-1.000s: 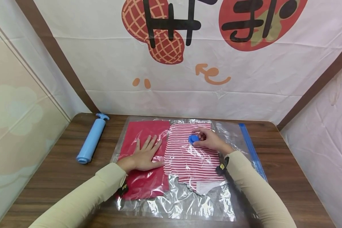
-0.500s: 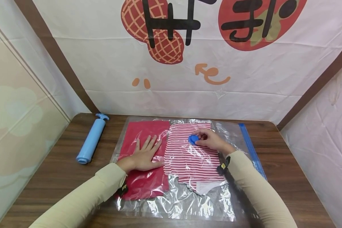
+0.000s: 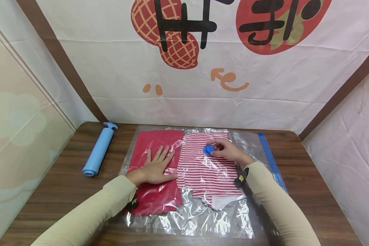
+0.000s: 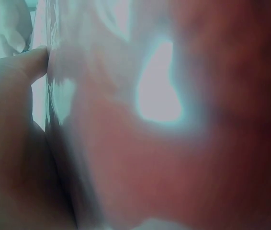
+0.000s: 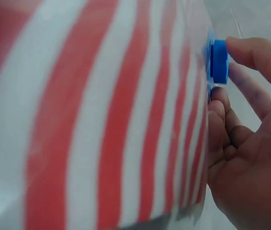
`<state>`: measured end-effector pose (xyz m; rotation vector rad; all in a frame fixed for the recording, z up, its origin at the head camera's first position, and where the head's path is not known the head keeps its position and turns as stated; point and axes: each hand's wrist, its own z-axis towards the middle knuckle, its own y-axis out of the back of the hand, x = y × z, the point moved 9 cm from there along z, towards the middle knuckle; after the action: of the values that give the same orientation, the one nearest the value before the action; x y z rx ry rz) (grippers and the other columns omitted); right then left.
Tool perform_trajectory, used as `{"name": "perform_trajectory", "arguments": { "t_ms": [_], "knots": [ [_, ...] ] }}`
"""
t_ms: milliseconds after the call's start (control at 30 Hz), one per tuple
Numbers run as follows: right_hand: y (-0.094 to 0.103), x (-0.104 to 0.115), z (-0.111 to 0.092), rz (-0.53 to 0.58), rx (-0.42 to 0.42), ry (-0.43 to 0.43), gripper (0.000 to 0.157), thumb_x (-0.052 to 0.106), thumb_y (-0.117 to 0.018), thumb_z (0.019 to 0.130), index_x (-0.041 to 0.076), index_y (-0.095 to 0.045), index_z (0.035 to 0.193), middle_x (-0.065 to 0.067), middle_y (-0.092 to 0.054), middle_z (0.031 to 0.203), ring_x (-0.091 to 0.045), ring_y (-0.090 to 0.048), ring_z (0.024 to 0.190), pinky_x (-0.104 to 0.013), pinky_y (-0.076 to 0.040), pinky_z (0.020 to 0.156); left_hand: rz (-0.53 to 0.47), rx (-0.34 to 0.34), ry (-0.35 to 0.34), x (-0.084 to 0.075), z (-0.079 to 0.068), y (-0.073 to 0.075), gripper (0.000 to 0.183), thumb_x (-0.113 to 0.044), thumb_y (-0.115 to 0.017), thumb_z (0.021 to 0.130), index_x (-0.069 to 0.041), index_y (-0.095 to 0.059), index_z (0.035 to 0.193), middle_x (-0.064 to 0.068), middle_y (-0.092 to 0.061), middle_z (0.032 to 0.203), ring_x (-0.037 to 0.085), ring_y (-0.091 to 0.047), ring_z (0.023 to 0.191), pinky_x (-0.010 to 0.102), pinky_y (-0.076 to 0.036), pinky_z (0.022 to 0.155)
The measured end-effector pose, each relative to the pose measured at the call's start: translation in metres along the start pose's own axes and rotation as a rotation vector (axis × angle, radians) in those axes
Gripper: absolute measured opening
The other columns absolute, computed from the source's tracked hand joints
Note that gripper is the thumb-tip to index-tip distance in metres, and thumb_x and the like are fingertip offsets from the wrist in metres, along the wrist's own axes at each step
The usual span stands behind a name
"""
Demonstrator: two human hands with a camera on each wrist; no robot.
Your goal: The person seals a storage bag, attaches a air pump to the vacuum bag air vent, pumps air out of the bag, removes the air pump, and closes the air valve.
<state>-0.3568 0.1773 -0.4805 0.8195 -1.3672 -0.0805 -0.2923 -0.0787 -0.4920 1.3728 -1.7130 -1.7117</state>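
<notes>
A clear plastic vacuum bag (image 3: 200, 223) lies flat with a folded red garment (image 3: 160, 201) and a red-and-white striped garment (image 3: 196, 171) inside, side by side. My left hand (image 3: 155, 169) rests on the bag over the red garment, its fingers straight and spread. Over the striped garment, my right hand (image 3: 227, 150) pinches the round blue valve cap (image 3: 209, 150) between thumb and finger. From the side, the right wrist view shows the blue cap (image 5: 220, 62) standing out from the bag's surface, the other fingers curled beneath. The left wrist view is mostly blurred red cloth under shiny plastic.
A light blue hand pump (image 3: 99, 150) lies on the left of the brown wooden table (image 3: 313, 191). A blue zip strip (image 3: 272, 160) runs along the bag's right edge. A printed cloth backdrop (image 3: 184, 112) rises behind the table.
The thumb of my right hand has shifted slightly around the blue valve cap. My left hand, the bag and the pump stay where they were.
</notes>
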Motion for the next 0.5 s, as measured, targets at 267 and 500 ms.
{"name": "perform_trajectory", "arguments": {
  "t_ms": [267, 500],
  "knots": [
    [0.0006, -0.0012, 0.0015, -0.039, -0.018, -0.049, 0.029, 0.013, -0.078, 0.091, 0.006, -0.068, 0.117, -0.004, -0.055, 0.09, -0.02, -0.049, 0.079, -0.032, -0.042, 0.072, 0.012, 0.011, 0.01, -0.0001, -0.0002, 0.0002, 0.103, -0.068, -0.056, 0.092, -0.009, -0.011, 0.164, 0.019, 0.001, 0.17, 0.043, 0.009, 0.154, 0.071, 0.014, 0.113],
    [0.0004, 0.0018, 0.0011, -0.042, -0.013, -0.032, 0.049, 0.011, -0.08, 0.09, 0.003, -0.06, 0.133, -0.008, -0.055, 0.092, -0.019, -0.048, 0.079, -0.03, -0.042, 0.071, 0.017, 0.008, 0.011, -0.001, -0.0004, 0.0008, 0.103, -0.068, -0.057, 0.092, -0.009, -0.011, 0.164, 0.019, 0.0, 0.17, 0.043, 0.008, 0.154, 0.072, 0.013, 0.113]
  ]
}}
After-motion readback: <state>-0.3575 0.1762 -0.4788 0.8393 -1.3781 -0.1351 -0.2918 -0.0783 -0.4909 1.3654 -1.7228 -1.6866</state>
